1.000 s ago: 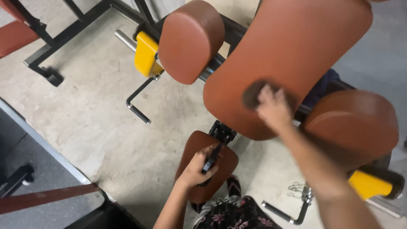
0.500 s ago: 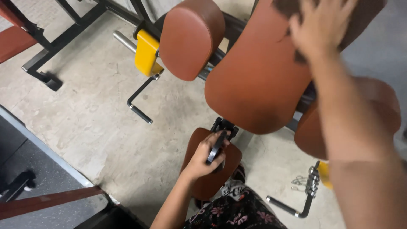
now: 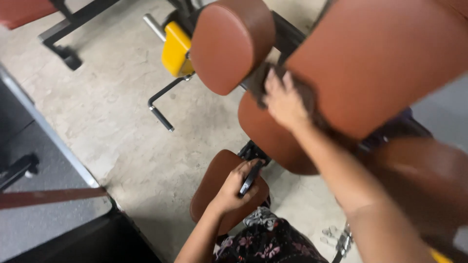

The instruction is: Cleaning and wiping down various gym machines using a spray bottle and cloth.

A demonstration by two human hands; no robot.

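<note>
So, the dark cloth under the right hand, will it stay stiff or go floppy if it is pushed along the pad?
The dark cloth probably goes floppy: it bunches under the right hand. It looks light, and likely slides easily over the smooth brown pad.

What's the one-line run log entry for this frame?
left hand: grips black phone | right hand: presses dark cloth on brown back pad

Right hand (image 3: 284, 103) hides most of a blurred dark cloth (image 3: 258, 80).
</note>
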